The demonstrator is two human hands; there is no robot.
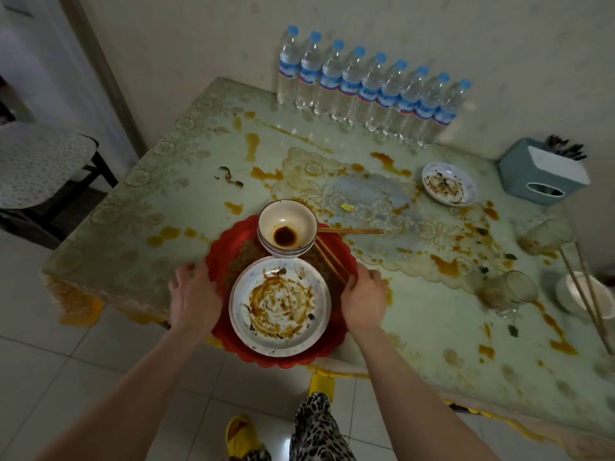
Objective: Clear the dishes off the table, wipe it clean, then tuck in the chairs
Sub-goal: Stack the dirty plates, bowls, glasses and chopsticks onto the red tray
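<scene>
A red tray (pixel 233 241) with a scalloped rim is held at the near edge of the worktop (pixel 186 181), partly over the edge. It is gripped on both sides: the left hand (pixel 194 296) is curled round its left rim and the right hand (pixel 364 301) round its right rim. The fingers of both hands are bent over the rim and pressed together, but their tips are hidden under the tray.

On the tray, a white plate (pixel 279 306) smeared with brown sauce lies at the near side. Behind it stands a stack of bowls (pixel 287 227), the top one with dark sauce at the bottom. Chopsticks (pixel 349 231) are laid on the tray to the right of the bowls.

To the right of the tray, well apart, a small dirty dish (pixel 449 184), two glasses (pixel 511 291) and a white bowl with chopsticks (pixel 580 296) are left on the worktop. The worktop is covered with orange stains. Far behind the tray, a row of water bottles (pixel 369 84) is placed along the wall.
</scene>
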